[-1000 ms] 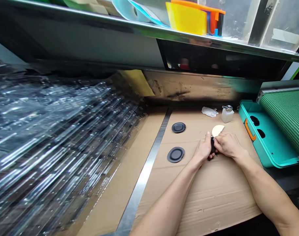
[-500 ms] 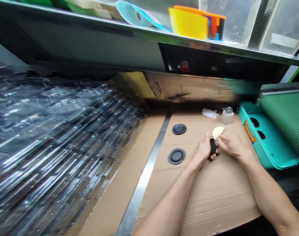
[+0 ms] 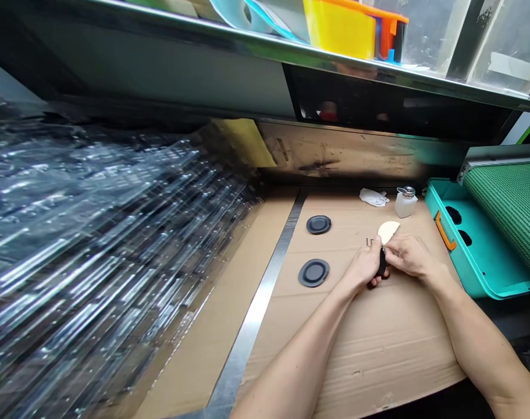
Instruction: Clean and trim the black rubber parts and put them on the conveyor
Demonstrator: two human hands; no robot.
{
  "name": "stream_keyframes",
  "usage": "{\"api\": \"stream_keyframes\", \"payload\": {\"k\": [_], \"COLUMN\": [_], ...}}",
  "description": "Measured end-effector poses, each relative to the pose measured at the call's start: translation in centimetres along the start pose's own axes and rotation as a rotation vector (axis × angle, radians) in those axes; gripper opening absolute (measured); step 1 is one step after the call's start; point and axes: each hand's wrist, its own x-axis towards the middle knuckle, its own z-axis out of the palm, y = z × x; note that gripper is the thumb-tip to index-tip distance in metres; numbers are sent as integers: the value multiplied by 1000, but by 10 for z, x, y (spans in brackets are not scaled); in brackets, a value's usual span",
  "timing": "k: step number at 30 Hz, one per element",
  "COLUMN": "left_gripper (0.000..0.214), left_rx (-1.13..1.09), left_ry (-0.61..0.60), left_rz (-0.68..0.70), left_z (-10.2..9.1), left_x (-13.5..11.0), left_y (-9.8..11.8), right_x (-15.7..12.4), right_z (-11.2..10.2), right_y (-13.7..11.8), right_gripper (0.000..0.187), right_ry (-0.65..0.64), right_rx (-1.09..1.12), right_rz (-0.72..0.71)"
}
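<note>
Both my hands meet over the cardboard sheet [image 3: 378, 343] at the centre right. My left hand [image 3: 363, 265] is closed round a small black part [image 3: 381, 267], mostly hidden between the fingers. My right hand [image 3: 408, 255] is pinched against the same spot and holds a cream, half-round piece [image 3: 387, 231] that sticks up above the fingers. Two black round discs lie flat on the cardboard to the left of my hands: one disc [image 3: 313, 273] nearer me, the other disc [image 3: 319, 224] farther back.
A big stack of clear plastic trays [image 3: 94, 244] fills the left. A metal strip [image 3: 256, 314] runs along the cardboard's left side. A small white bottle [image 3: 405, 202] and a crumpled white wrapper [image 3: 373, 197] sit at the back. A teal bin [image 3: 474, 244] and green belt [image 3: 513, 209] stand on the right.
My hands stay together on the black part and cream piece, with only small shifts of the fingers. The view has drifted slightly.
</note>
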Motion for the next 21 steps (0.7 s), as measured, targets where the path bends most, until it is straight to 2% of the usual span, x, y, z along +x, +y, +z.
{"api": "stream_keyframes", "payload": {"k": [3, 9, 16, 21], "left_gripper": [72, 74, 73, 70], "left_rx": [39, 82, 63, 32], "left_ry": [-46, -57, -71, -55], "left_rz": [-11, 44, 46, 98], "left_z": [-2, -2, -2, 0], "left_x": [-2, -3, -4, -3], "left_y": [1, -1, -4, -9], "right_x": [0, -3, -5, -6], "right_z": [-1, -7, -13, -11], "right_y": [4, 1, -8, -4], "right_gripper": [28, 27, 29, 25], "right_ry": [-35, -119, -70, -152], "right_rx": [25, 70, 65, 2], "right_rz": [-37, 53, 79, 226]}}
